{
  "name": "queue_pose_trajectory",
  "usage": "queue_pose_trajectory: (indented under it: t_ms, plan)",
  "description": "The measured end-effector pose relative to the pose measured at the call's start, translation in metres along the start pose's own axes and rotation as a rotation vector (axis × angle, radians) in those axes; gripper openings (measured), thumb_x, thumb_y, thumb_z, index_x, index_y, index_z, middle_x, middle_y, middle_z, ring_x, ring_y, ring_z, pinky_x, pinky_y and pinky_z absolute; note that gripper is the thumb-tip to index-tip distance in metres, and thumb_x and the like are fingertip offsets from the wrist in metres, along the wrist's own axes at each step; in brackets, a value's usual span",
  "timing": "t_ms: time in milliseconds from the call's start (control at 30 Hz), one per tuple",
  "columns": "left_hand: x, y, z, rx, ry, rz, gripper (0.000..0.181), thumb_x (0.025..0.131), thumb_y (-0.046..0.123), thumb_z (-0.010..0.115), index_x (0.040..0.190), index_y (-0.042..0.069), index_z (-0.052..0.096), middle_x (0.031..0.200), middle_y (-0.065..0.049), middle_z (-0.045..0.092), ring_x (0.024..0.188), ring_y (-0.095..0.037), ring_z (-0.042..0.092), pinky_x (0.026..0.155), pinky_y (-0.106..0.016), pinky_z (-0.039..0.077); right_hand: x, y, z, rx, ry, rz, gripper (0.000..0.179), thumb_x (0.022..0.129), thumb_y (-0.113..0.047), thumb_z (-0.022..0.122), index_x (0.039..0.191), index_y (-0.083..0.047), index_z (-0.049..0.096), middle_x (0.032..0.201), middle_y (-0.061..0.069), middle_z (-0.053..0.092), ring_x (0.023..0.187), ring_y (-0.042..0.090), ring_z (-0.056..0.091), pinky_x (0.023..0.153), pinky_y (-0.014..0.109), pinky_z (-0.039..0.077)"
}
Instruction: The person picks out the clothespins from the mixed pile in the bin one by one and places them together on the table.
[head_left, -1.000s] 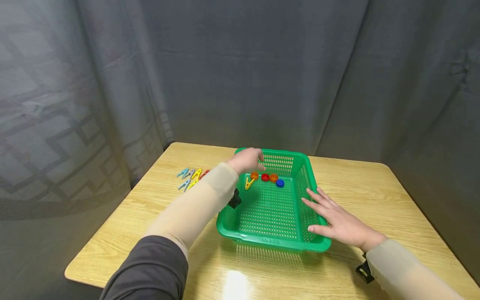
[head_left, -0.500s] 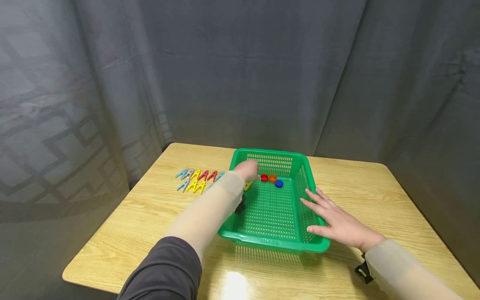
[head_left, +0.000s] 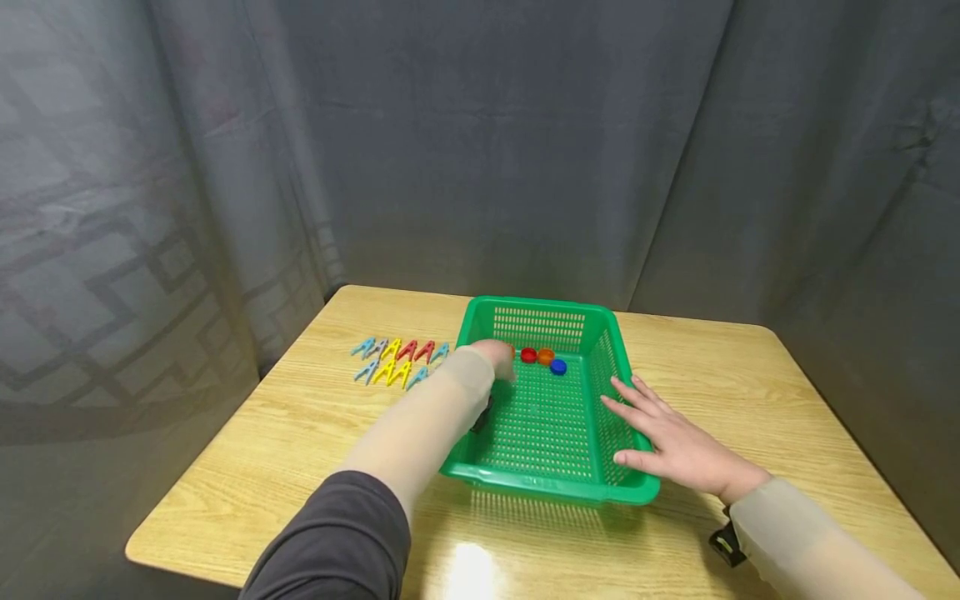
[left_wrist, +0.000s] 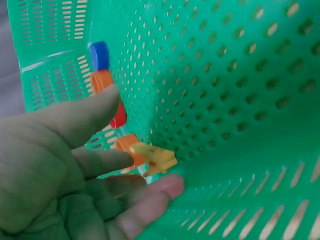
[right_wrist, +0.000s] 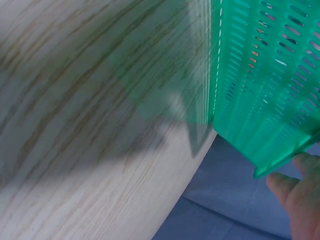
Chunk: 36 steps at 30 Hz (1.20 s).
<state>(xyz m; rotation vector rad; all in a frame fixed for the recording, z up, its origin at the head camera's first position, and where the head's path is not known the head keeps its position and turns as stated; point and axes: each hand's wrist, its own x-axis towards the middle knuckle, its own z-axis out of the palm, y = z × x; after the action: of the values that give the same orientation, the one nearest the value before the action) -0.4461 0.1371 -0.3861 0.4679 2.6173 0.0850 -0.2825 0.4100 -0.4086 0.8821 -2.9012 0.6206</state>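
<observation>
My left hand (head_left: 497,358) reaches down inside the green plastic basket (head_left: 525,482), near its left wall. In the left wrist view a yellow clothespin (left_wrist: 159,158) lies on the basket floor, fingertips right beside it and the thumb apart from it. From the head, the hand hides this clothespin. Along the far end lie plastic bottle caps: a blue cap (left_wrist: 99,55), an orange cap (left_wrist: 101,80), a red cap (left_wrist: 120,117) and a second orange cap (left_wrist: 125,143). My right hand (head_left: 678,446), fingers spread, rests at the basket's right rim.
Left of the basket, several clothespins lie in two rows on the wooden table (head_left: 247,467), among them a red clothespin (head_left: 407,350) and a light blue clothespin (head_left: 366,372). Grey curtains (head_left: 480,150) hang behind and beside the table.
My left hand has moved from above the back of the basket down and toward me, covering the yellow clothespin. The table's clothespins came into fuller view. My right hand stays put.
</observation>
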Motion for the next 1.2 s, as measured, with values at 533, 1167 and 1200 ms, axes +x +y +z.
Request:
queue_pose_trajectory:
  t_ms: [533,1167,1200]
  plan:
    - [0.005,0.005,0.004,0.090,-0.026,0.064,0.038,0.094,0.008,0.058,0.132,0.010,0.054,0.136,-0.007,0.052,0.098,-0.019,0.049,0.072,-0.029,0.043,0.000,0.000,0.000,-0.002,0.006,-0.006,0.072,0.090,-0.040,0.065,0.151,-0.018,0.033,0.159,0.009,0.018,0.145,0.037,0.004,0.099,0.070,0.025]
    - [-0.005,0.008,0.006,0.169,-0.082,0.102,0.043,0.084,0.019,0.076,0.124,0.021,0.062,0.126,0.002,0.058,0.111,-0.015,0.053,0.087,-0.032,0.049,0.000,0.000,0.000,0.008,0.001,0.000,0.072,0.090,-0.038,0.066,0.150,-0.017,0.034,0.159,0.009,0.017,0.145,0.038,0.005,0.099,0.070,0.024]
    - [-0.006,0.009,0.005,0.189,-0.086,0.111,0.049,0.083,0.021,0.077,0.128,0.023,0.059,0.128,0.002,0.056,0.112,-0.016,0.052,0.087,-0.032,0.049,0.001,0.000,0.000,0.007,0.001,0.001,0.072,0.090,-0.038,0.066,0.150,-0.017,0.034,0.159,0.009,0.017,0.145,0.038,0.005,0.099,0.070,0.024]
